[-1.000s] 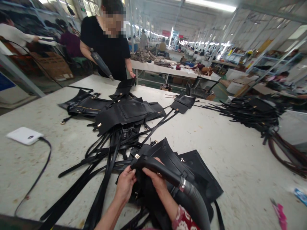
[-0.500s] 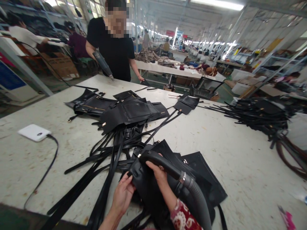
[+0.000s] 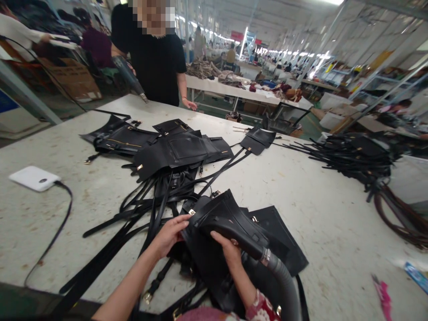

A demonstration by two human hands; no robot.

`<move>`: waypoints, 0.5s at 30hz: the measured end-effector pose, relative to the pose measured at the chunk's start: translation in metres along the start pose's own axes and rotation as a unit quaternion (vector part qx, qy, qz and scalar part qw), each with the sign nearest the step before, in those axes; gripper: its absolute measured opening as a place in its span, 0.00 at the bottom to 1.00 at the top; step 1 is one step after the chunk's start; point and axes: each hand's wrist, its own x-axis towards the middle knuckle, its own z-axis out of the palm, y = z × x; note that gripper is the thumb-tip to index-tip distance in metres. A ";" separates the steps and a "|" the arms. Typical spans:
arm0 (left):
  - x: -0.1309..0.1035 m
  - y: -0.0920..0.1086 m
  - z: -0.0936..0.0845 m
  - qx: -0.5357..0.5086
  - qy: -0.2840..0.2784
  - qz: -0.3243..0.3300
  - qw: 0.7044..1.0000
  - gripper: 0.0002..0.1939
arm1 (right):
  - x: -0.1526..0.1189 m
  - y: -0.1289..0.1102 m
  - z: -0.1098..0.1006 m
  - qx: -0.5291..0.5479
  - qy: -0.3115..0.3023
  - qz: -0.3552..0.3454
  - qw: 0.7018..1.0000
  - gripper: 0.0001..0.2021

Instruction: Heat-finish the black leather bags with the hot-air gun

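Note:
My right hand (image 3: 229, 249) is wrapped round a black nozzle handle (image 3: 245, 238) joined by a metal clamp to a grey ribbed hose (image 3: 281, 272). Under the nozzle lies a black leather bag piece (image 3: 207, 256). My left hand (image 3: 172, 232) touches the bag's upper left edge by a small gold clasp (image 3: 191, 212), fingertips on the leather. Whether those fingers pinch the edge is hard to make out. Beyond are more stacked black bag pieces (image 3: 174, 151) with long straps (image 3: 110, 254) trailing toward the front left.
A white power bank (image 3: 35, 178) with a black cable lies left. Across the table stands a person in black holding a heat gun (image 3: 129, 78). A strap pile (image 3: 357, 156), brown cords (image 3: 394, 214) and a pink-handled tool (image 3: 383, 296) are at the right.
My left hand has moved up along the bag's edge to the clasp. The nozzle has shifted slightly down and right. The person across no longer holds the dark piece; that hand is open.

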 end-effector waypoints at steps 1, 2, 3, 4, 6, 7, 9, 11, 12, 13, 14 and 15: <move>0.003 0.003 0.001 0.019 -0.011 -0.009 1.000 0.20 | -0.002 -0.005 0.003 -0.005 -0.017 -0.009 1.000 0.15; 0.006 0.005 0.003 0.032 -0.022 -0.016 0.999 0.19 | -0.003 -0.010 0.006 -0.009 -0.031 -0.018 0.999 0.14; 0.007 0.006 0.004 0.041 -0.030 -0.020 0.999 0.19 | -0.004 -0.014 0.009 -0.009 -0.041 -0.024 0.999 0.14; 0.007 0.006 0.005 0.045 -0.035 -0.021 0.998 0.18 | -0.003 -0.018 0.012 -0.006 -0.050 -0.029 0.998 0.13; 0.004 0.003 0.003 0.042 -0.039 -0.026 0.998 0.17 | 0.000 -0.025 0.018 0.008 -0.060 -0.040 0.997 0.14; 0.000 0.000 -0.001 0.040 -0.037 -0.031 0.998 0.17 | 0.003 -0.028 0.020 0.012 -0.060 -0.051 0.997 0.14; -0.010 -0.009 -0.014 0.033 -0.024 -0.045 0.998 0.17 | 0.012 -0.032 0.017 0.004 -0.039 -0.083 0.996 0.17; -0.021 -0.019 -0.030 0.030 -0.007 -0.059 0.998 0.17 | 0.022 -0.032 0.007 -0.026 0.009 -0.102 0.994 0.18; -0.024 -0.023 -0.037 0.033 -0.002 -0.063 0.997 0.17 | 0.026 -0.029 0.001 -0.034 0.036 -0.092 0.994 0.19; -0.026 -0.026 -0.043 0.041 -0.002 -0.062 0.997 0.18 | 0.031 -0.024 -0.004 -0.032 0.063 -0.068 0.995 0.20; -0.026 -0.027 -0.047 0.056 -0.003 -0.056 0.997 0.18 | 0.034 -0.018 -0.009 -0.022 0.085 -0.034 0.996 0.20; -0.022 -0.025 -0.048 0.078 -0.002 -0.041 0.996 0.19 | 0.036 -0.010 -0.012 -0.008 0.099 0.001 0.995 0.20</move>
